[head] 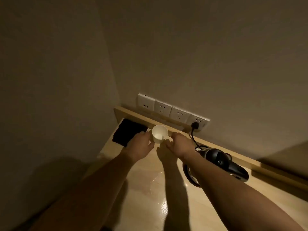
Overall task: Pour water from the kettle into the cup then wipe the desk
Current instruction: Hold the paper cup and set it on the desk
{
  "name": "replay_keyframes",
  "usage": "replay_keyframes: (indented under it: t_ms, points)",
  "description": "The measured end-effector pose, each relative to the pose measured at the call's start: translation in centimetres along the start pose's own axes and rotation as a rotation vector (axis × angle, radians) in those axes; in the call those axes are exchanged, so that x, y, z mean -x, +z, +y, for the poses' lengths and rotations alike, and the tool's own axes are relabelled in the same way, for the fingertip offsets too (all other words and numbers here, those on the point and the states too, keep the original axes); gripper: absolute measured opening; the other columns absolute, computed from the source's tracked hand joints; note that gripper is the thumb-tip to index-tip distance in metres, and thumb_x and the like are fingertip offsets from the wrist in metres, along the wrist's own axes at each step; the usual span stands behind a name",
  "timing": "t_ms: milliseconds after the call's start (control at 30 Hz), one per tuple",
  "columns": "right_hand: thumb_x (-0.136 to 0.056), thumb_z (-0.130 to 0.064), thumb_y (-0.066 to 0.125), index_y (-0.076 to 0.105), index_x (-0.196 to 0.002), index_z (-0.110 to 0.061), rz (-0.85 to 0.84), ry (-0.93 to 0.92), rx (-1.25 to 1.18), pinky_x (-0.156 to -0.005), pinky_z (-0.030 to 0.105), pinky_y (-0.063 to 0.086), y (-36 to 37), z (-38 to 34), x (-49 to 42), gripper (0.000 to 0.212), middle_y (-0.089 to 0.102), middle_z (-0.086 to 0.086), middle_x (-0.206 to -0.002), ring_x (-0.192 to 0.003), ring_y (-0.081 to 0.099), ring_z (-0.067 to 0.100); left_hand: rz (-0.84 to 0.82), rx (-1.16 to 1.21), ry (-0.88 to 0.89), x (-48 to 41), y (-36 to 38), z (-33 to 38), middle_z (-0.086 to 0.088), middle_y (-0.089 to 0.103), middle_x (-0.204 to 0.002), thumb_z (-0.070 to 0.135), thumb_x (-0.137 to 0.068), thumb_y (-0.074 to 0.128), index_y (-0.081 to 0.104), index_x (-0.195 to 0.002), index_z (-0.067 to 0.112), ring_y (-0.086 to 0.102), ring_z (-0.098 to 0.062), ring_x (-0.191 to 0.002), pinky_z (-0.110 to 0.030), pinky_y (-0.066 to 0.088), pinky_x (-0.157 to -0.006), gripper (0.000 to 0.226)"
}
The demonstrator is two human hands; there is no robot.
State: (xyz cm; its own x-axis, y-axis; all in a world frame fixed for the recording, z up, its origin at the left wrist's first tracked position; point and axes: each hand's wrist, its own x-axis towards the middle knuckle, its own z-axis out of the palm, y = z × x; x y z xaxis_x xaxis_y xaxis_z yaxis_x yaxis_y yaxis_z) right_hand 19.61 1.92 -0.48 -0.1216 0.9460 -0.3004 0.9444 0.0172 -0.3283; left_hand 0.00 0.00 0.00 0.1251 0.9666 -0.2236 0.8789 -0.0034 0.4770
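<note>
Near the far left corner of the tabletop (208,214), both hands reached forward with bare forearms stretched over the pale wooden surface. The left hand (141,144) was curled partway around the left side of a white paper cup (159,133), its fingers and thumb touching the cup's wall in a loose grasp. The right hand (179,142) hovered just right of the cup, fingers bent downward and slightly spread, holding nothing; whether its fingertips touched the cup or the tabletop could not be told from this angle.

The cup stood close to the raised wooden ledge (133,114) along the tabletop's back edge, its mouth tipped toward the camera. Its inside looked white, with a paler patch at the bottom; whether that was water could not be made out.

A black folded cloth (128,132) lay in the far left corner, just left of the cup and partly under the left hand's fingers. A dark electric kettle (221,160) sat toward the right along the back edge, partly hidden by the right forearm, well apart from the cup. Its black cord (193,135) rose to a plug in the rightmost of four white wall sockets (171,112) above the ledge.

A thin wet patch (155,180) glistened on the tabletop's middle, between the two forearms, with a bright reflection nearer the front edge.
</note>
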Motion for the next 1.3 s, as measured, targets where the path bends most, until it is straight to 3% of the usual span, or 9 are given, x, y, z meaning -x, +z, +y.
replay_keyframes:
  t_ms: [133,200,333,467,600,767,1033,1167,1300]
  points:
    - [-0.092,-0.043,0.073,0.053,-0.139,-0.018,-0.056,0.056,-0.080,-0.082,0.037,0.052,0.5,0.1,-2.6,0.057,0.063,0.007,-0.134,-0.115,0.061,0.026,-0.031,0.002,-0.015,-3.3,0.8,-0.9,-0.005,0.060,-0.127,0.033,-0.093,0.074,0.055,-0.132,0.018,0.060,-0.023,-0.119,-0.037,0.052,-0.095,0.046]
    - [-0.088,-0.044,0.078,0.055,-0.139,-0.018,-0.080,0.070,-0.111,-0.078,0.033,0.045,1.1,0.1,-3.8,0.061,0.063,0.006,-0.135,-0.117,0.061,0.026,-0.067,0.000,-0.010,-4.8,1.6,-1.6,-0.006,0.060,-0.130,0.033,-0.089,0.079,0.051,-0.137,0.018,0.059,-0.026,-0.122,-0.040,0.053,-0.098,0.058]
    - [-0.080,-0.044,0.086,0.059,-0.132,-0.018,-0.062,0.100,-0.183,-0.082,0.036,0.049,2.2,0.2,-5.1,0.065,0.066,0.006,-0.130,-0.114,0.062,0.026,-0.085,0.031,0.031,-6.8,2.5,-2.5,-0.006,0.059,-0.136,0.031,-0.081,0.086,0.050,-0.144,0.021,0.058,-0.028,-0.128,-0.043,0.052,-0.103,0.073]
    - [-0.080,-0.039,0.087,0.061,-0.127,-0.015,-0.012,0.106,-0.236,-0.078,0.032,0.042,2.6,0.3,-5.3,0.059,0.068,0.007,-0.123,-0.108,0.062,0.025,-0.088,0.113,0.061,-8.0,2.8,-2.7,-0.008,0.059,-0.138,0.030,-0.080,0.088,0.054,-0.140,0.020,0.058,-0.030,-0.127,-0.045,0.052,-0.102,0.070]
    - [-0.080,-0.038,0.088,0.062,-0.127,-0.015,0.009,0.104,-0.274,-0.078,0.032,0.044,2.7,0.0,-4.6,0.059,0.070,0.007,-0.123,-0.107,0.064,0.024,-0.088,0.165,0.065,-7.7,2.9,-3.0,-0.007,0.059,-0.138,0.031,-0.080,0.088,0.057,-0.136,0.019,0.059,-0.029,-0.125,-0.047,0.054,-0.100,0.065]
    - [-0.082,-0.039,0.085,0.061,-0.129,-0.015,0.027,0.094,-0.329,-0.084,0.037,0.053,2.6,-1.3,-1.6,0.058,0.069,0.005,-0.124,-0.109,0.064,0.023,-0.094,0.182,0.042,-5.0,2.7,-3.6,-0.007,0.060,-0.129,0.033,-0.082,0.086,0.059,-0.128,0.016,0.061,-0.026,-0.117,-0.043,0.056,-0.094,0.055]
    - [-0.084,-0.040,0.083,0.060,-0.131,-0.016,0.018,0.097,-0.337,-0.078,0.032,0.053,4.8,-2.5,4.0,0.058,0.069,0.004,-0.122,-0.099,0.063,0.017,-0.129,0.201,-0.004,0.9,2.8,-4.3,-0.003,0.061,-0.132,0.032,-0.083,0.087,0.058,-0.133,0.017,0.061,-0.021,-0.118,-0.028,0.047,-0.089,0.060]
    - [-0.083,-0.039,0.084,0.060,-0.133,-0.016,0.009,0.105,-0.349,-0.078,0.028,0.049,6.0,-2.9,5.4,0.060,0.068,0.003,-0.124,-0.096,0.060,0.014,-0.138,0.139,0.017,2.7,3.2,-5.3,0.002,0.063,-0.133,0.041,-0.082,0.086,0.055,-0.134,0.023,0.063,-0.017,-0.116,-0.035,0.057,-0.096,0.064]
    - [-0.083,-0.039,0.084,0.060,-0.132,-0.015,0.005,0.123,-0.334,-0.077,0.026,0.046,7.1,-3.2,6.0,0.060,0.069,0.004,-0.125,-0.096,0.058,0.014,-0.149,0.109,0.046,3.5,3.4,-6.2,0.004,0.064,-0.129,0.046,-0.081,0.086,0.054,-0.132,0.026,0.063,-0.015,-0.110,-0.036,0.059,-0.091,0.063]
